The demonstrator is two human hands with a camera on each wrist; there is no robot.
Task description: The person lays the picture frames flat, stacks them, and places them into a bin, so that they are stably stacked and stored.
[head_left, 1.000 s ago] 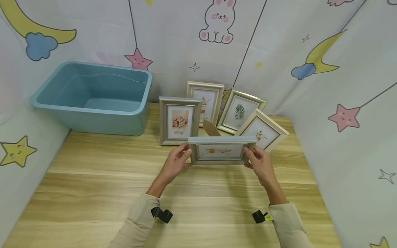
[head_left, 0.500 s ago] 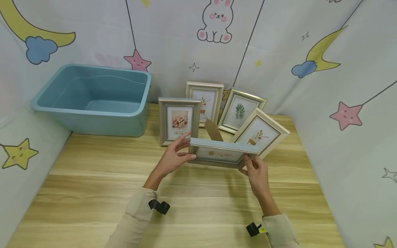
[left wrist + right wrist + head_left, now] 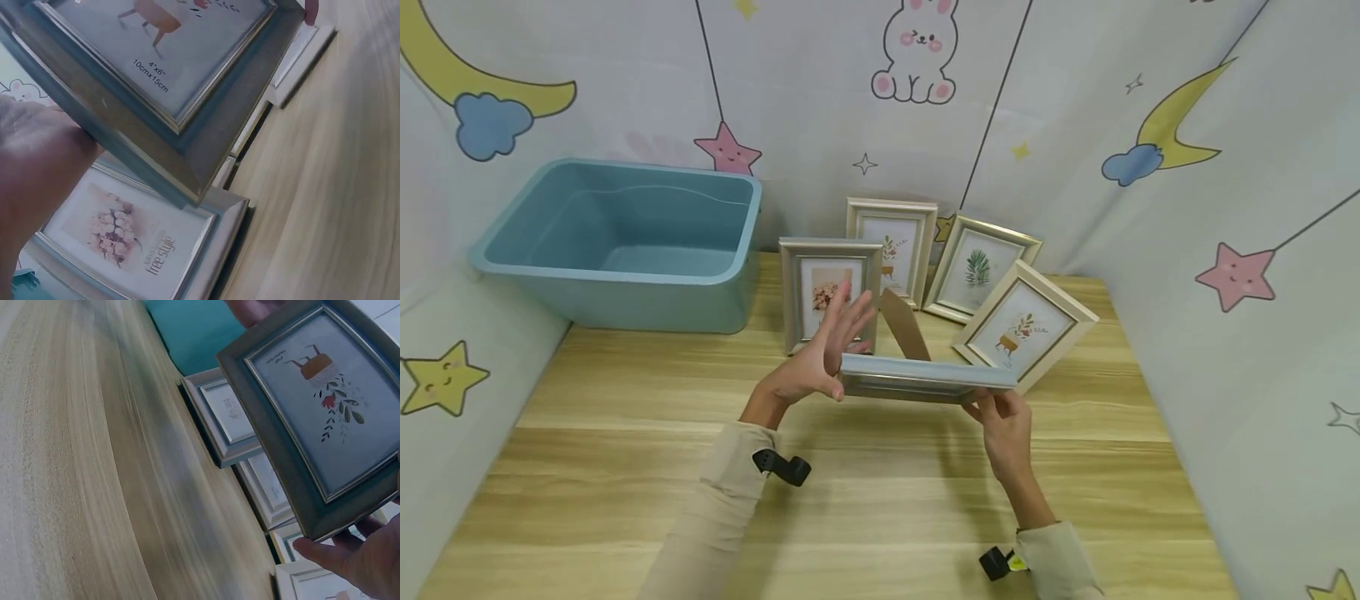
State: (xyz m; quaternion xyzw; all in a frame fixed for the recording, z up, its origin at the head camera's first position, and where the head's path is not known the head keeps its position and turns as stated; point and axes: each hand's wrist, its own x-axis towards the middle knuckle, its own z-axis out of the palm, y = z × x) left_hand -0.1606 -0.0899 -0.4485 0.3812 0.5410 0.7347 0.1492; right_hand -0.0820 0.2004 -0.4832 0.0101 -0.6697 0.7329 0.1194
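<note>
A silvery picture frame (image 3: 928, 375) is held up off the table, tilted so its top edge faces the head camera. Its picture (image 3: 353, 419), a plant in an orange pot, shows in the right wrist view. My right hand (image 3: 1006, 429) pinches the frame's right end between thumb and fingers. At the other end, my left hand (image 3: 820, 354) is spread, fingers straight, palm side against or very close to the frame; exact contact is unclear. A brown stand flap (image 3: 904, 325) sticks up behind the frame. Left of it stands a frame with a flower picture (image 3: 790, 292).
A frame with a potted plant (image 3: 887, 204) stands at the back. Beside it are a green-leaf frame (image 3: 977, 275) and a tilted cream frame (image 3: 1026, 325). A blue-green bin (image 3: 625, 296) sits at back left on the wooden table (image 3: 880, 517), near the patterned curtain.
The held frame has tipped back, from picture facing the head view to nearly edge-on. My left fingers have let go and spread; my right hand keeps its hold, slightly lower and left.
</note>
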